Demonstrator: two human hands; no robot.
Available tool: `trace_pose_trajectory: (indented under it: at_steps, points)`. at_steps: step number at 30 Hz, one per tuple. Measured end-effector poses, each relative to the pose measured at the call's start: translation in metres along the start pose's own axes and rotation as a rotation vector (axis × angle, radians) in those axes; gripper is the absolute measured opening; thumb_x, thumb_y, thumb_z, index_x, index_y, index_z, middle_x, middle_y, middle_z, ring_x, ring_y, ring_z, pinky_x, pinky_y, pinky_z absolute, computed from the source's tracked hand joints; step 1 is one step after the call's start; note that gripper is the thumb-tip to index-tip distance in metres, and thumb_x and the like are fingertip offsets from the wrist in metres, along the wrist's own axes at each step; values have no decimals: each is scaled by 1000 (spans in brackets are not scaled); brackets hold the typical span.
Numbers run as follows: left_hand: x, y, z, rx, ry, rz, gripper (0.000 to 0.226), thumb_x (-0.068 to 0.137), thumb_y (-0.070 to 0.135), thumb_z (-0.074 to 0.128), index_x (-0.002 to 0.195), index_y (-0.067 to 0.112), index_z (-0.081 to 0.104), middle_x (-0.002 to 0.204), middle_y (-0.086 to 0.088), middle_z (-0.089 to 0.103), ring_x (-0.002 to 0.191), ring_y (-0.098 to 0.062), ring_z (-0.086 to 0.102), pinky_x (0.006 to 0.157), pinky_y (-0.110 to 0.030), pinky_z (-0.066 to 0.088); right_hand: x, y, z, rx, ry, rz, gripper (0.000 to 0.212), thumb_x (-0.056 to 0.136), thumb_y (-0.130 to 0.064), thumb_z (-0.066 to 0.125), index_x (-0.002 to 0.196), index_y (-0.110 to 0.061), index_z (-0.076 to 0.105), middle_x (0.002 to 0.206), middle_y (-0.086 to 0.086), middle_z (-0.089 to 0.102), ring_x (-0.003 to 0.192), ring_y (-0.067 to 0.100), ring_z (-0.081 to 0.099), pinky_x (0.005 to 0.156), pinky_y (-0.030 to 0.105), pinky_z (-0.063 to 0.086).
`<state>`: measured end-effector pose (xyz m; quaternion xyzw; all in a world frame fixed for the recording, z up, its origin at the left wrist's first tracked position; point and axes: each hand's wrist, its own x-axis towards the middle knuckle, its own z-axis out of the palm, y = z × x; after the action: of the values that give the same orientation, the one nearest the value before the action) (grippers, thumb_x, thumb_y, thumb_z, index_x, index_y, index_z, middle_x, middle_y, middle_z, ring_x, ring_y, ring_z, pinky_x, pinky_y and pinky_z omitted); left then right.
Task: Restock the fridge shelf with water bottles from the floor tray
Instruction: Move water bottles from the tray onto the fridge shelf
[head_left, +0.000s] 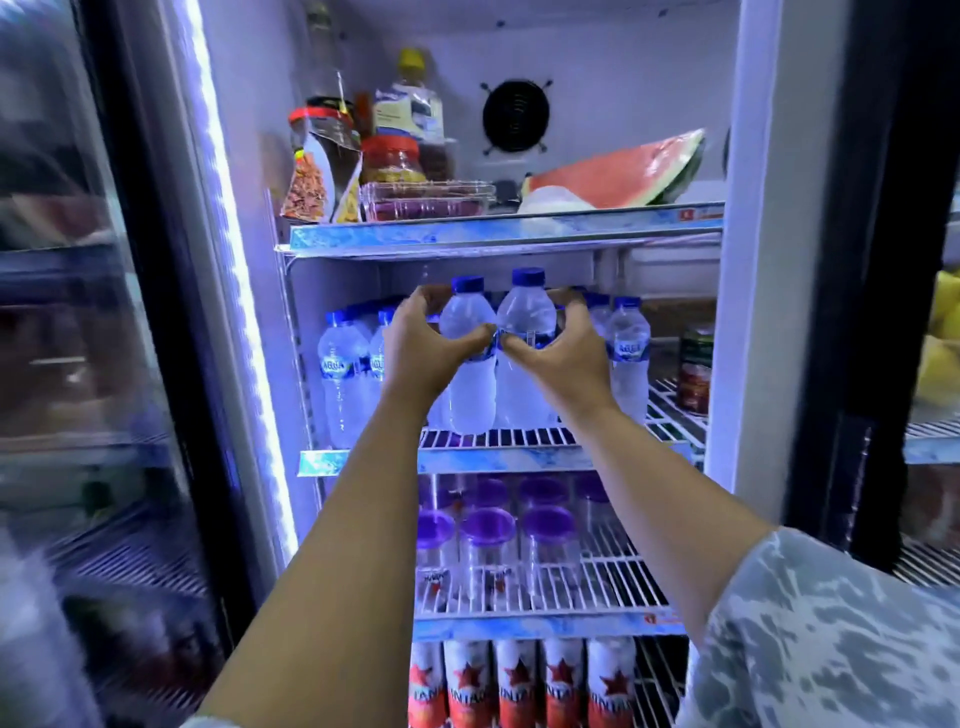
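Note:
Two clear water bottles with blue caps stand side by side at the front of the wire fridge shelf. My left hand grips the left bottle around its middle. My right hand grips the right bottle at its blue label. The thumbs nearly meet between the two bottles. More water bottles of the same kind fill the shelf behind and to the left, and another stands to the right. The floor tray is out of view.
The open glass door stands at the left. A dark can stands at the shelf's right end. Jars, a tub and a watermelon slice sit on the shelf above. Purple-lidded cups and red-white cans fill the lower shelves.

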<state>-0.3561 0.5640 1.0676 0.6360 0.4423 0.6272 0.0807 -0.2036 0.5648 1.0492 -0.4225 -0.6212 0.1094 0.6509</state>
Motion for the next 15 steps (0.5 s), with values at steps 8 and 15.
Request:
trace_pose_trajectory:
  at_steps: [8,15]
  points:
    - [4,-27,6,113,66,-2,61,65,32,86,117,13,61,107,3,64,83,-10,56,66,-13,40,10,29,24,-53,-109,134,72,76,-44,75,132,-18,38,115,10,60,91,26,58,58,30,37]
    - [-3,-38,14,276,145,58,61,66,34,84,118,9,64,108,-4,66,108,-23,54,85,-23,39,4,40,29,-30,-73,52,58,75,-36,77,123,-16,51,122,4,51,109,19,52,85,30,44]
